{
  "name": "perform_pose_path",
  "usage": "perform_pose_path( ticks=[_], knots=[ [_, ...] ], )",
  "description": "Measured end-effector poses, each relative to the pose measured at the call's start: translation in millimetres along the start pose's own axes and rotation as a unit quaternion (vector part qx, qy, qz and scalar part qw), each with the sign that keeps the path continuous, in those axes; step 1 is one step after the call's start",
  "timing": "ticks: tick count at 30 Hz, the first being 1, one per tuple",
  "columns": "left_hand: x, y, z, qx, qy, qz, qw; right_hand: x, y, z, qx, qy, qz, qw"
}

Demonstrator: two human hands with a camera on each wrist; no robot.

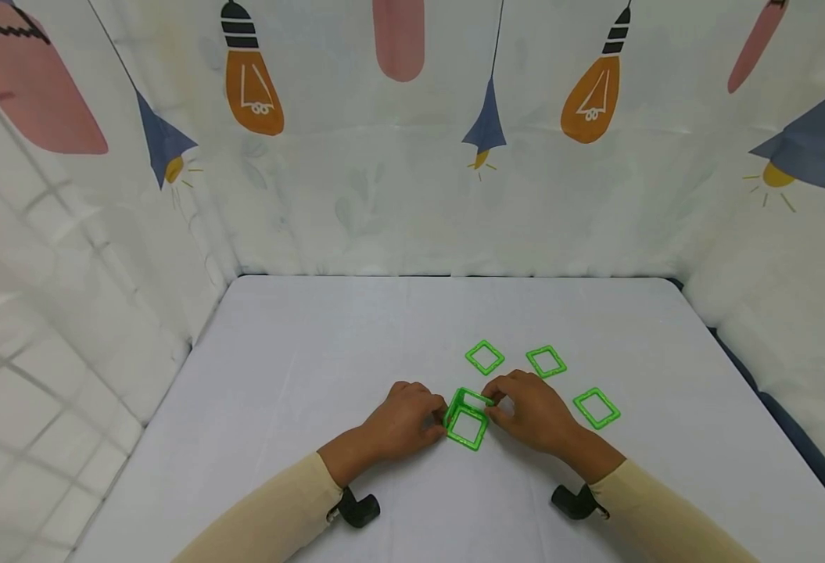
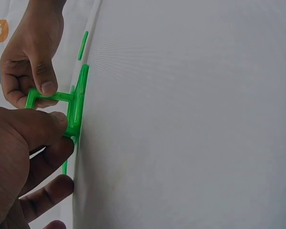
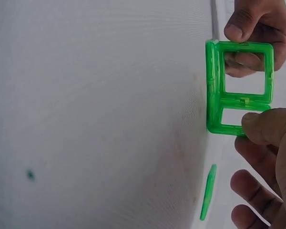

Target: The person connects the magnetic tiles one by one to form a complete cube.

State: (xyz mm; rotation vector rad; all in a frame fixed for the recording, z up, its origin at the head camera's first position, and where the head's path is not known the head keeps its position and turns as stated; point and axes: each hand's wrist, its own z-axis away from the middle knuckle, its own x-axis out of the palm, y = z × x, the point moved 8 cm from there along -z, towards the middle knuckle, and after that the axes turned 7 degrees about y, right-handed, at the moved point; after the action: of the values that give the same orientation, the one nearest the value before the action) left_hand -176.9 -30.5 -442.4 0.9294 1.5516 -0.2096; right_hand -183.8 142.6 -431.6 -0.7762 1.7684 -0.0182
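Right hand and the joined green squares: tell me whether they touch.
Touching. The right wrist view shows the right hand pinching the joined green squares at one edge, thumb lying across it.

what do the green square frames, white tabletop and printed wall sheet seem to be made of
Green square frames: probably hard plastic, glossy and translucent, with bright highlights along the bars. White tabletop: matte, perhaps covered in cloth, given faint creases; its core is hidden. Printed wall sheet: apparently thin fabric or plastic, wrinkled, with grid-like shadows at the left.
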Motion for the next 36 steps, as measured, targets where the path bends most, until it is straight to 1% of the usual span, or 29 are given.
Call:
perform_pose_path(
  ticks=[5, 12, 18, 21, 23, 25, 27, 30, 32, 36],
  knots=[
    [-0.7, -1.4, 1.6, -0.01, 0.001, 0.021, 0.9997, 1.0, 0, -2, -0.011, 0.0, 0.014, 1.0],
    [-0.9, -6.3, 0.5, -0.046, -0.006, 0.049, 0.9977, 1.2, 1, -8, -0.014, -0.012, 0.015, 1.0],
    [1.1, -8.7, -1.5, -0.07, -0.019, 0.06, 0.9955, 2.3, 1, -14, -0.003, -0.023, 0.016, 1.0],
    [2.4, -8.5, -2.6, -0.071, -0.024, 0.053, 0.9958, 2.8, 2, -14, 0.007, -0.025, 0.018, 1.0],
    [3.8, -8.2, -3.8, -0.069, -0.027, 0.047, 0.9961, 3.2, 3, -13, 0.021, -0.029, 0.017, 0.999],
    [4.6, -7.6, -4.8, -0.068, -0.03, 0.043, 0.9963, 4.6, 6, -11, 0.043, -0.042, 0.014, 0.998],
    [5.0, -7.1, -5.4, -0.067, -0.032, 0.042, 0.9964, 7.0, 8, -7, 0.067, -0.063, 0.01, 0.996],
    [5.7, -7.0, -5.9, -0.066, -0.035, 0.039, 0.9964, 11.5, 9, -1, 0.087, -0.097, 0.002, 0.991],
    [5.8, -7.2, -6.2, -0.065, -0.035, 0.039, 0.9965, 14.4, 8, 2, 0.09, -0.115, -0.003, 0.989],
    [6.4, -7.8, -6.6, -0.064, -0.035, 0.042, 0.9964, 18.3, 6, 5, 0.075, -0.123, -0.002, 0.99]
  ],
)
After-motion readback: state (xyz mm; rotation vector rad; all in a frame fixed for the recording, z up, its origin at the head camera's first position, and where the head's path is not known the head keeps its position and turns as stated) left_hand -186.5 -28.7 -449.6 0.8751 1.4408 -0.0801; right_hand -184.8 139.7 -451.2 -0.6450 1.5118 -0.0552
